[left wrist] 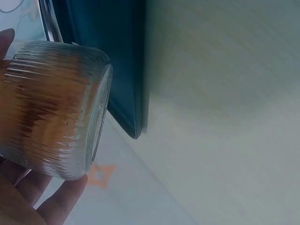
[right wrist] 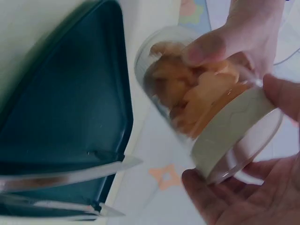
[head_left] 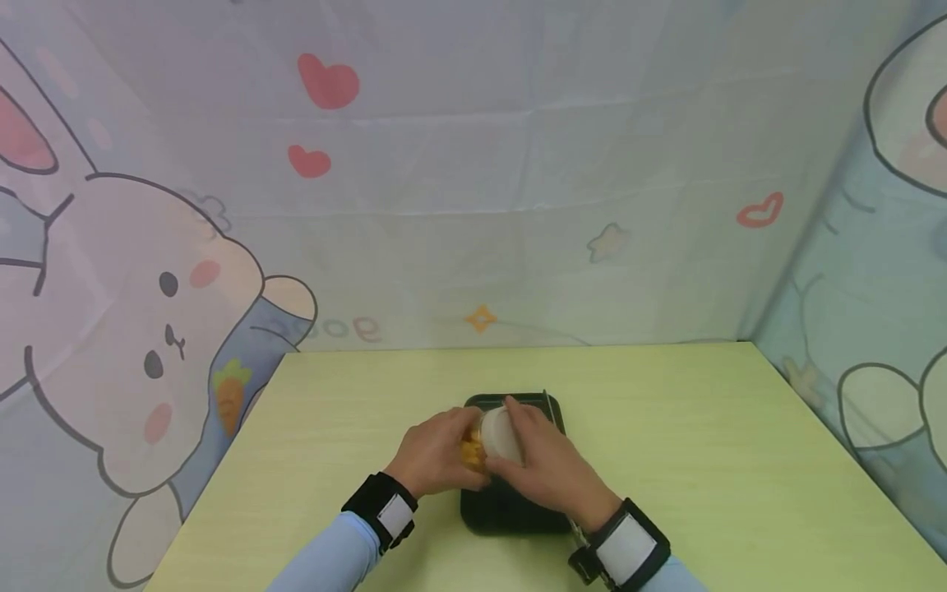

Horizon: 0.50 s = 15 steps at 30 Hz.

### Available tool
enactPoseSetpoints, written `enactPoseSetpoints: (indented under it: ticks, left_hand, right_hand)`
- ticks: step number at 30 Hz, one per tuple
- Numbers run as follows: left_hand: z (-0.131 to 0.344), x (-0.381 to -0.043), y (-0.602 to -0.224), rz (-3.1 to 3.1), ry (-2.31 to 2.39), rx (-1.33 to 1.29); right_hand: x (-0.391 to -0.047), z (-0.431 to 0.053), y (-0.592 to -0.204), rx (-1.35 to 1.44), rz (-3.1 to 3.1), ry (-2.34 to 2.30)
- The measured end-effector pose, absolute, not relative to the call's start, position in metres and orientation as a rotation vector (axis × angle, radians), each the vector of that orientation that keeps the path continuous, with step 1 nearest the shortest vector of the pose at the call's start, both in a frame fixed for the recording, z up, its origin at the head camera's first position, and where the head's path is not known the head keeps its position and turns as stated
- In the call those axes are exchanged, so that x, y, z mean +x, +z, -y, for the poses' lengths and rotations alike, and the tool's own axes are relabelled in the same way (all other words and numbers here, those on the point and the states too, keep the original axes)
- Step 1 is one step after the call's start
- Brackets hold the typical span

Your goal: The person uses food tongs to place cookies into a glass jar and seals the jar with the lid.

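Observation:
A clear ribbed glass jar (left wrist: 56,108) holding orange-brown pieces is tilted on its side above a dark green tray (head_left: 510,516). My left hand (head_left: 436,454) grips the jar's body, its thumb across the glass in the right wrist view. At the other end sits a wide white lid (right wrist: 236,133), which the fingers and thumb of my right hand (head_left: 553,467) hold around its rim. The lid is on the jar's mouth. In the head view both hands cover much of the jar.
Two long thin metal strips, like the arms of tongs (right wrist: 70,177), lie across one side of the tray and stick out past its edge. The tray rests on a pale yellow table (head_left: 355,395). Behind stands a printed cloth backdrop (head_left: 459,164).

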<state>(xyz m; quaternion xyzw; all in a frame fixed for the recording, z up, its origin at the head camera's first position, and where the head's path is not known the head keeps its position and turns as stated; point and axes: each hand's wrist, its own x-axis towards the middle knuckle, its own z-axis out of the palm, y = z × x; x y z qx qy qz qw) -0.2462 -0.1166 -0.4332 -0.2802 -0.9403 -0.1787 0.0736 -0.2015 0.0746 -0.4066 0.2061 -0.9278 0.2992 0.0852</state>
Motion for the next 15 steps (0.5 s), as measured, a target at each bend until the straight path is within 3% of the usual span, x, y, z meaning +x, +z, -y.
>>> enactPoseSetpoints:
  ticks: [9, 15]
  left_hand:
    - [0.117, -0.245, -0.434, 2.826, -0.537, -0.857]
    - [0.117, -0.246, -0.436, 2.834, -0.544, -0.857]
  right_hand:
    - [-0.202, -0.063, -0.409, 0.253, 2.807, 0.925]
    - [-0.204, -0.066, -0.41, 0.231, 2.835, 0.932]
